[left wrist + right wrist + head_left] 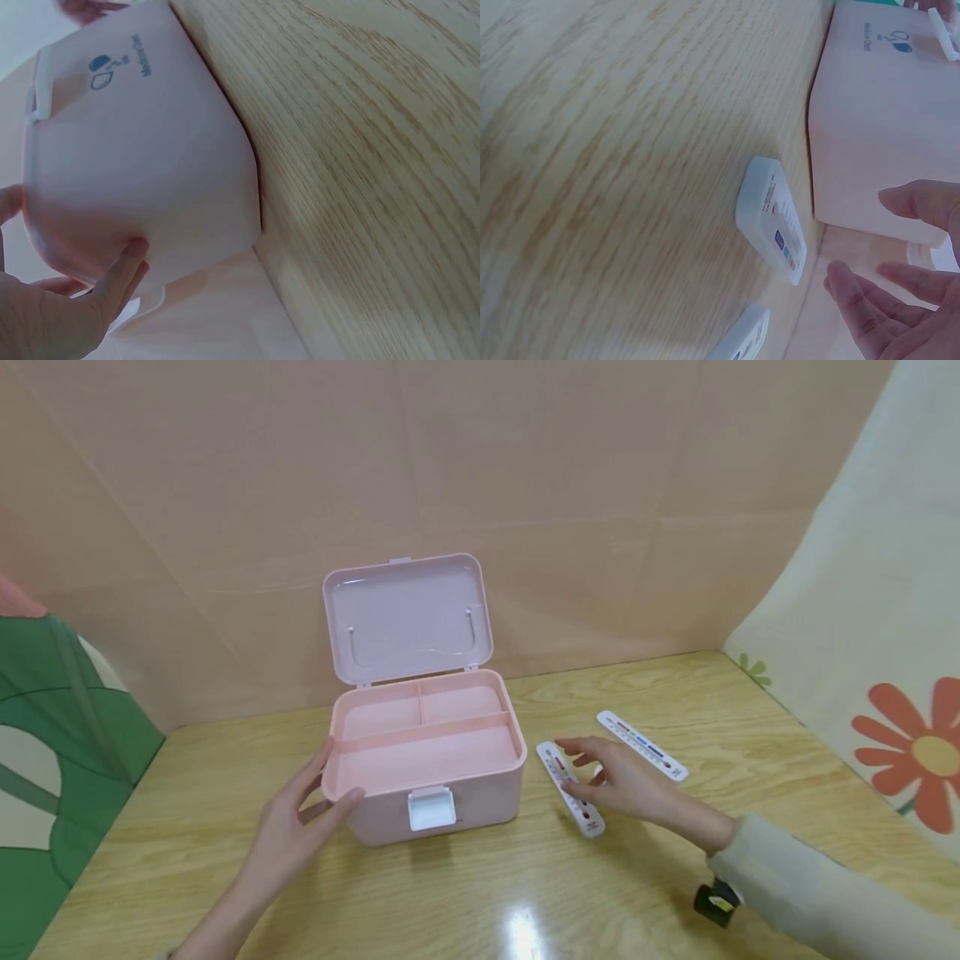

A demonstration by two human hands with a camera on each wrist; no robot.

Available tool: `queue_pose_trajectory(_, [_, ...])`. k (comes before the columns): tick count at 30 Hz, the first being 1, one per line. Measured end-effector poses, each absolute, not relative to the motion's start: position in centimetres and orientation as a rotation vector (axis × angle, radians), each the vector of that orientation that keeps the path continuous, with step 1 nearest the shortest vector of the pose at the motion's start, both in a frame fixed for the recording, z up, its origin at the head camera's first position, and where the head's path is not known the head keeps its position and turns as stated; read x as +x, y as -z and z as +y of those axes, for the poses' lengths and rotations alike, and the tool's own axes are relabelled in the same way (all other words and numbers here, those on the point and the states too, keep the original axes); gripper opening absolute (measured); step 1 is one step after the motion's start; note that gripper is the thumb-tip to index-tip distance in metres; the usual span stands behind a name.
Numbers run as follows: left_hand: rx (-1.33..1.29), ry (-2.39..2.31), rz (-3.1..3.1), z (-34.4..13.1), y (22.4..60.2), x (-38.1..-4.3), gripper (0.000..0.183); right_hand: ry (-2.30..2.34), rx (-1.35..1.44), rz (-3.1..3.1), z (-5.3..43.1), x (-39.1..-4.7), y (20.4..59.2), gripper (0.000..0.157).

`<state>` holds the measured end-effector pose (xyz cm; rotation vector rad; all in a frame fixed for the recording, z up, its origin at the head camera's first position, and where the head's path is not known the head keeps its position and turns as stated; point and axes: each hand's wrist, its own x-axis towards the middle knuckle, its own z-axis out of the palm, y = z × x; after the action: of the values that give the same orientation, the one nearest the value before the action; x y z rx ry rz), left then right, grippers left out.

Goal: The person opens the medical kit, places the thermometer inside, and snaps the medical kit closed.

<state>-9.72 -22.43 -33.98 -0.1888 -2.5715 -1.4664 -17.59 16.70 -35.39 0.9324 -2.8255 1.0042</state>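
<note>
Your left hand (288,828) is gripping the box (480,803) by its corner, left of centre; your right hand (626,779) is hovering empty, fingers parted, near one thermometer (557,767) right of centre; a second thermometer (642,745) is lying farther right.

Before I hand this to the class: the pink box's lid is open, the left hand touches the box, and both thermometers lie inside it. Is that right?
Not quite: both thermometers lie on the table, to the right of the pink box, not inside it, as the head view shows. The lid is open and the left hand touches the box.
</note>
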Motion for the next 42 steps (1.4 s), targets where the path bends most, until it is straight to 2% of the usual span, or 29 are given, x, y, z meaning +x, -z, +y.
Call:
queue_pose_trajectory(17, [-0.218,1.447,-2.565,-22.6,34.1,-9.7,0.071,-0.996,0.924,-2.893,17.2,-17.3,36.9,0.057])
queue_pose_trajectory(42, [-0.187,1.441,-2.564,-22.5,34.2,-9.8,0.071,-0.77,0.798,-2.994,17.0,-16.3,37.9,0.075])
